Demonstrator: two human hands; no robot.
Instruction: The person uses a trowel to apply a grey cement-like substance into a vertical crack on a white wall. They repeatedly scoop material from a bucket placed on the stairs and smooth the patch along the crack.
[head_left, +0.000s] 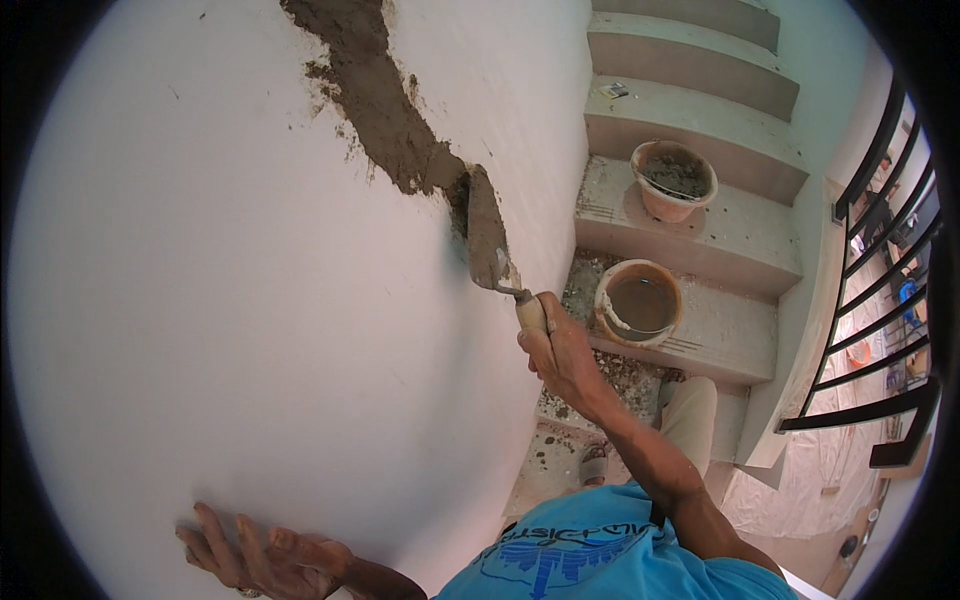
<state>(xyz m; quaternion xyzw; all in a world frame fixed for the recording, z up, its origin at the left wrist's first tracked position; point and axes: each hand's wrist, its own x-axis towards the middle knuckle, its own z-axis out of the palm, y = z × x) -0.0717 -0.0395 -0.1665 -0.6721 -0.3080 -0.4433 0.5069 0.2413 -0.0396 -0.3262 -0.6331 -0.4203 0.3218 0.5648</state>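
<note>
Grey mortar (385, 110) meets trowel (487, 240) in right hand (562, 352).

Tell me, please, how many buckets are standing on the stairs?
2: one bucket of mortar on the higher step, one bucket of water a step below, near the right hand holding the trowel.

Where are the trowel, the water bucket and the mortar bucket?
trowel (486, 240), head view, middle of the blade against the wall.
water bucket (604, 303), head view, left rim.
mortar bucket (664, 205), head view, front outer wall.
</note>
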